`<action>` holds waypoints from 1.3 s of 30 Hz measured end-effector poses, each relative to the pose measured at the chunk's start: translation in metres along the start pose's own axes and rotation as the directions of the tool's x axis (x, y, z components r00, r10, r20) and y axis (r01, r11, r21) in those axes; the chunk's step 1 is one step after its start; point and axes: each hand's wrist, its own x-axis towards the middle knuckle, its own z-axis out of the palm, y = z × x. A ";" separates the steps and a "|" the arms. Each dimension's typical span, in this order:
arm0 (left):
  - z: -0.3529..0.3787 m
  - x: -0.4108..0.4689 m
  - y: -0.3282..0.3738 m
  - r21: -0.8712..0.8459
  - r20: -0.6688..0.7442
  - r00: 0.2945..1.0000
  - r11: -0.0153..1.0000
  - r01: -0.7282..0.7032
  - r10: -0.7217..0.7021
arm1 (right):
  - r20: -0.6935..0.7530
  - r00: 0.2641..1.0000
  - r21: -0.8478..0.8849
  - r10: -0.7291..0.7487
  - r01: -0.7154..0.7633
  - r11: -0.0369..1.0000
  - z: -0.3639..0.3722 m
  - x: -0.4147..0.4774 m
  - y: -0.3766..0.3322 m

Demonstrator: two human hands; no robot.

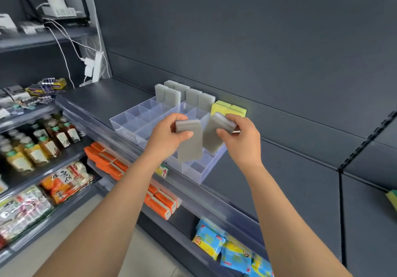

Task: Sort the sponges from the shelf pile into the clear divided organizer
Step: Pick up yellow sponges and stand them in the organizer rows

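Observation:
A clear divided organizer (129, 120) sits on the dark shelf (101, 98). Several grey sponges (182, 95) stand upright in its back compartments, and yellow-green sponges (228, 109) stand at the back right. My left hand (167, 137) grips a grey sponge (190, 145) by its top end, hanging above the organizer's front part. My right hand (240, 137) pinches another grey sponge (214, 132), tilted, just right of the first. Both sponges hover over the organizer's near compartments.
Below the shelf lie orange packets (107, 160) and blue-yellow packets (217, 240). Bottles (43, 143) and snack bags (64, 182) fill the left shelves. A power strip with white cables (94, 66) hangs at the back left. One yellow-green sponge (392, 199) shows at the right edge.

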 end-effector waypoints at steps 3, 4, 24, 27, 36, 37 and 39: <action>-0.006 0.034 -0.006 0.002 -0.002 1.000 1.000 -0.007 0.007 | -0.001 1.000 0.006 0.012 -0.012 1.000 0.020 0.031 0.003; -0.008 0.045 -0.008 0.002 0.000 1.000 1.000 -0.011 0.011 | -0.003 1.000 0.010 0.016 -0.016 1.000 0.027 0.041 0.005; -0.033 0.189 -0.050 0.077 -0.019 0.998 0.995 -0.060 0.061 | -0.079 0.996 -0.130 0.029 -0.039 0.991 0.125 0.148 0.036; -0.035 0.207 -0.054 0.118 0.008 0.996 0.989 -0.093 0.093 | -0.075 0.996 -0.228 0.050 -0.066 0.971 0.135 0.151 0.039; -0.033 0.248 -0.057 0.198 0.183 0.960 0.948 -0.249 0.213 | -0.009 0.993 -0.474 0.116 -0.106 0.874 0.159 0.151 0.048; -0.033 0.251 -0.058 0.205 0.207 0.955 0.945 -0.256 0.214 | -0.006 0.992 -0.485 0.125 -0.112 0.867 0.161 0.150 0.048; -0.032 0.257 -0.059 0.201 0.245 0.941 0.938 -0.283 0.232 | -0.014 0.991 -0.494 0.134 -0.123 0.861 0.163 0.150 0.048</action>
